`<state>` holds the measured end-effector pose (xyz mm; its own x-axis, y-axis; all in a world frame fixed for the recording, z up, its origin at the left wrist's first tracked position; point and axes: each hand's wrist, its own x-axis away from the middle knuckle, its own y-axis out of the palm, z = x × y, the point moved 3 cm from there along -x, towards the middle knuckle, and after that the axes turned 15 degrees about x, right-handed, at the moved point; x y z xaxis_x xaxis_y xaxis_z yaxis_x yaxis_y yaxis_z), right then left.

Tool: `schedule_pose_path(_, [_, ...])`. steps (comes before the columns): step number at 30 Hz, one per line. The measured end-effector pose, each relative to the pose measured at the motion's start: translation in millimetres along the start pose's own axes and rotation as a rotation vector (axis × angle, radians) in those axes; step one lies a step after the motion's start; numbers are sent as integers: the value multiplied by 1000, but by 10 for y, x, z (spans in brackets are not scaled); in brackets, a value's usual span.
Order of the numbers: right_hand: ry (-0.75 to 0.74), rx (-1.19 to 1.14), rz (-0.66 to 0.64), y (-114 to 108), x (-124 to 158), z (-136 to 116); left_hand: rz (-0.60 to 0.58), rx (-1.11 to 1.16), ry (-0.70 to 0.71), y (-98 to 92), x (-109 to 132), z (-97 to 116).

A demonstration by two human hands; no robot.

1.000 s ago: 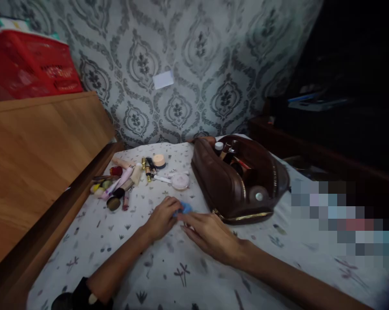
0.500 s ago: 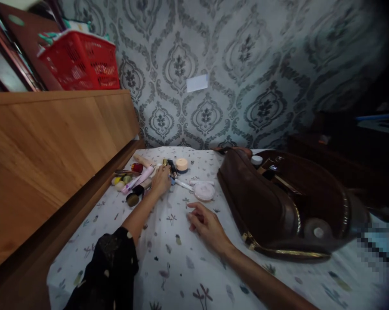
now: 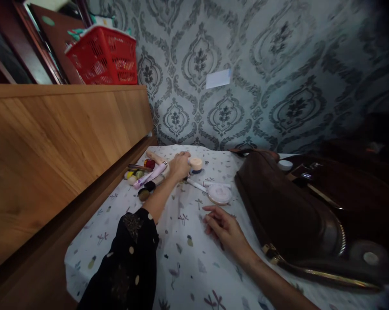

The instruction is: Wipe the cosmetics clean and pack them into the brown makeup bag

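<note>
My left hand (image 3: 180,165) reaches to the far side of the tabletop, fingers bent downward beside a round jar with a peach lid (image 3: 196,164). Whatever lies in those fingers is hidden by the hand. Left of it lie a pink-and-white tube (image 3: 155,171), a red-lidded jar (image 3: 149,163), small sponges (image 3: 132,179) and a round dark brush head (image 3: 144,194). My right hand (image 3: 225,226) hovers over the cloth with loosely bent fingers apart, holding nothing. Just beyond it lies a round pale compact (image 3: 219,194), next to a white pen-like stick (image 3: 196,185).
A large brown leather bag (image 3: 278,211) stands unzipped on the right, with a white-lidded jar (image 3: 285,165) at its opening. On the left rises a wooden cabinet side (image 3: 68,142) with a red basket (image 3: 107,56) on top. A patterned wall (image 3: 223,114) closes off the back.
The view has turned left, so everything sits farther right. My left hand has moved over the black and gold items toward the peach-lidded jar, hiding them. My right hand keeps much the same pose.
</note>
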<state>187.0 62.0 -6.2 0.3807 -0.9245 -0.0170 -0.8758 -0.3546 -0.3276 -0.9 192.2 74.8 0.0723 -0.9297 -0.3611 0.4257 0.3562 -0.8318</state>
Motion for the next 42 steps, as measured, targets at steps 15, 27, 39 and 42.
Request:
schedule_pose_path(15, [30, 53, -46, 18, -5, 32, 8, -86, -387, -611, -1, -1317])
schedule_pose_path(27, [-121, 73, 112, -5, -67, 194, -77, 206, 165, -339, 1135, -145])
schedule_pose_path(39, [-213, 251, 86, -13, -48, 152, 8, 856, -84, -399, 1462, -86])
schedule_pose_path(42, [-227, 271, 52, 36, -30, 131, 21, 798, -133, -328, 1399, -158])
